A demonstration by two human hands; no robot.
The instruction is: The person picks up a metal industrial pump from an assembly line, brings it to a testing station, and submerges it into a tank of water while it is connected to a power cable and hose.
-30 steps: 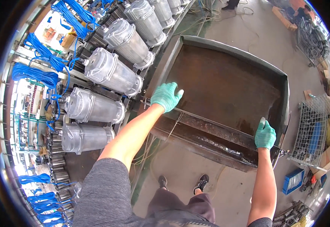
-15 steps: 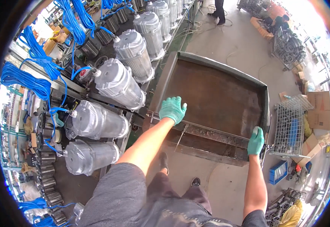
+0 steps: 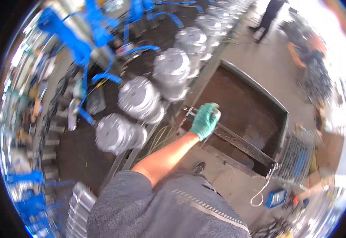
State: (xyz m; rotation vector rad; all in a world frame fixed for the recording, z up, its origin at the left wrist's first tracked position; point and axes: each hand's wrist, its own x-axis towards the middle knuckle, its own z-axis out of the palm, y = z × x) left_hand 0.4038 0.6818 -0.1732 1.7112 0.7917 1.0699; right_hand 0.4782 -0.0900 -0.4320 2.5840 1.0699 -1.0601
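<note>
My left hand (image 3: pixel 205 121), in a green glove, is closed over the metal bar (image 3: pixel 242 143) along the near side of a large open tank, close to its left end. The fingers curl and blur a little, and the part of the bar under the palm is hidden. The tank (image 3: pixel 256 93) is a shallow rectangular metal box with a brown, stained floor. My right hand is out of view.
Left of the tank runs a row of plastic-wrapped motor-like cylinders (image 3: pixel 139 97) with blue cables (image 3: pixel 64 35). A wire cage (image 3: pixel 296 156) and a blue crate (image 3: pixel 276 198) stand to the right. A looped cord (image 3: pixel 257 200) hangs from the bar's right end. A person (image 3: pixel 269 20) is far off.
My view has swung, shifting the tank right and down. My right hand has left the tank's right corner and gone out of view. My left hand remains at the bar, fingers more curled.
</note>
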